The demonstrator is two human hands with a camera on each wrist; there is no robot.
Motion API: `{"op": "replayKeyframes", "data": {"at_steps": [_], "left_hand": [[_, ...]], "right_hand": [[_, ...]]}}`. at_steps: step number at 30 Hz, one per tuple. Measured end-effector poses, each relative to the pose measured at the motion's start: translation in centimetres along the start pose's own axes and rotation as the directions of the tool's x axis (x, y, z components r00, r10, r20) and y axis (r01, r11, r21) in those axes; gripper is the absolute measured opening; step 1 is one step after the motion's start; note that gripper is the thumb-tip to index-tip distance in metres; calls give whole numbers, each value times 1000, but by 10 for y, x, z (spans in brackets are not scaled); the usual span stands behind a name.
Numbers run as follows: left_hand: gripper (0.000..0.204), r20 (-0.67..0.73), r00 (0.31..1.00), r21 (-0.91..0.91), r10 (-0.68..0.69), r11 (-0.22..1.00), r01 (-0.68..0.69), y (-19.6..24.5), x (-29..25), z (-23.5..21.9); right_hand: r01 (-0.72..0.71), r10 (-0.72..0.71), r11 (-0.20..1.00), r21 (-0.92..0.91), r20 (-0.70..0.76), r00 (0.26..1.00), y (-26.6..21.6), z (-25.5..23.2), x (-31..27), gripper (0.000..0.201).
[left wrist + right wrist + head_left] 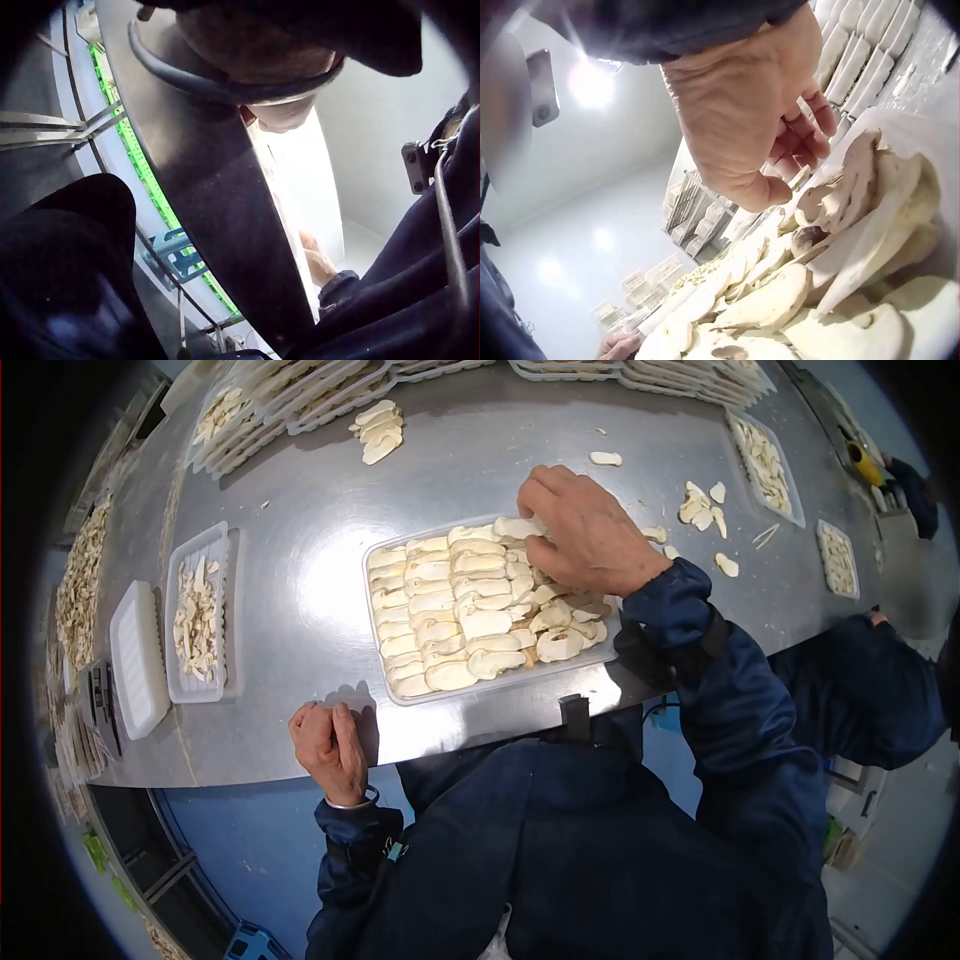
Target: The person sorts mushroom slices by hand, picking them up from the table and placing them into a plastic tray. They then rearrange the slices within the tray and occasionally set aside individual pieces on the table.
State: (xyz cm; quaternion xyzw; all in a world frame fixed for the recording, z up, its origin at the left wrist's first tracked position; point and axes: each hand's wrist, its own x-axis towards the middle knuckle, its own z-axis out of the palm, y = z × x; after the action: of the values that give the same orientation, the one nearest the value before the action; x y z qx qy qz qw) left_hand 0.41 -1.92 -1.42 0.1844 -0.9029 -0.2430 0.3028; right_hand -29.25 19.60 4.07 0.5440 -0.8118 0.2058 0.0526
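Observation:
A clear plastic tray (400,702) sits before me on the metal table, filled with pale mushroom slices (487,622) in overlapping rows. My right hand (590,530) is over its far right part, fingers bent. Between its thumb and forefinger, a mushroom slice (518,528) lies at the far rim. The right wrist view shows the thumb (769,191) low over the slices, with the other fingers curled beyond it. To the left of the tray, my left hand (333,750) rests loosely curled at the table's near edge, holding nothing. Its fingers are mostly hidden in the left wrist view.
At left stand a tray (228,650) of smaller pieces and a white tray (140,660). Stacked trays (300,400) line the back. Loose slices (700,510) lie at right, near a filled tray (765,465). Another person's dark sleeve (870,690) shows at the right.

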Motion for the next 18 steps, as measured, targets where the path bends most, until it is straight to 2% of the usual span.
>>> {"op": "replayKeyframes", "data": {"at_steps": [3, 5, 8, 11, 14, 18], "left_hand": [[27, 44, 999, -3, -13, 1000, 13, -4, -3, -2], [26, 8, 1000, -3, -2, 1000, 2, -1, -1, 0], [25, -13, 1000, 0, 11, 1000, -11, 0, 0, 1], [25, -5, 1000, 1, 6, 1000, -6, 0, 0, 0], [24, -7, 1000, -4, 6, 1000, -6, -1, -1, 1], [24, -6, 1000, 10, -11, 1000, 11, -2, -2, 1]], "right_hand": [[3, -3, 1000, -12, 1, 1000, 0, 0, 0, 21], [-12, 12, 1000, -22, 7, 1000, -2, -2, 0, 22], [8, -9, 1000, -6, -110, 994, 11, -15, -4, 25], [-161, 135, 982, -100, -222, 966, 63, -41, -10, 28], [-369, 361, 871, -325, -87, 928, 114, -52, -15, 28], [-304, 318, 916, -262, 14, 948, 127, -28, -14, 28]]}}
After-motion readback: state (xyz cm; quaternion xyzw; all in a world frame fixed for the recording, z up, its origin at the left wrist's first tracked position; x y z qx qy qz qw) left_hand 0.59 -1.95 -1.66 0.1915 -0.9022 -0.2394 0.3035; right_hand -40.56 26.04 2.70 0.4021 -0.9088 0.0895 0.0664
